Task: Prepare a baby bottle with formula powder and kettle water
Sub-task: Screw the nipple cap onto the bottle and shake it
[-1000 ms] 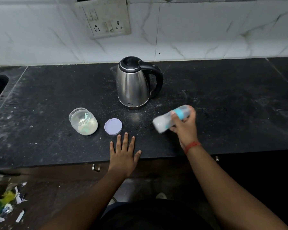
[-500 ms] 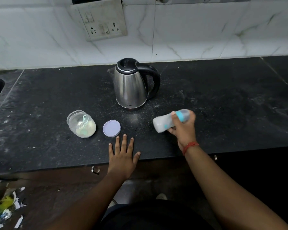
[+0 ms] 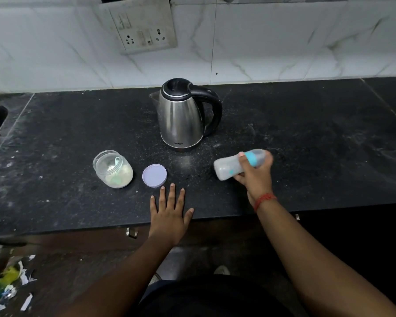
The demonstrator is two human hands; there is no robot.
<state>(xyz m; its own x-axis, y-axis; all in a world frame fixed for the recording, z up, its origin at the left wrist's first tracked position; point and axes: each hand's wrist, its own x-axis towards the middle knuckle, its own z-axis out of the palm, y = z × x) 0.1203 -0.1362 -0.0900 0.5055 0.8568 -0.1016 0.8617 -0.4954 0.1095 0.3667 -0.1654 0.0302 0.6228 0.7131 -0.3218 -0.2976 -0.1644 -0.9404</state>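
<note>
The right hand [image 3: 255,179] is wrapped around a baby bottle [image 3: 236,164], gripping it near the teal collar and holding it tipped almost sideways above the black surface [image 3: 318,138], base pointing toward nine o'clock and capped end toward three; the bottle looks slightly blurred and its lower part shows cloudy white liquid. A red thread band [image 3: 264,200] circles that wrist. The left hand [image 3: 169,213] lies flat and open, palm down with fingers spread, on the near edge of the surface, holding nothing. Just beyond its fingertips, at twelve o'clock, a round lilac lid [image 3: 154,175] lies flat. At nine o'clock from the lid, just beside it, stands an open glass jar [image 3: 112,169] holding pale powder and a small green scoop [image 3: 117,162]. A steel kettle [image 3: 181,115] with a black lid and handle stands farther back, at roughly one o'clock from the lilac lid, handle facing three o'clock. On the tiled wall behind, a switch-and-socket plate [image 3: 144,28] is mounted
</note>
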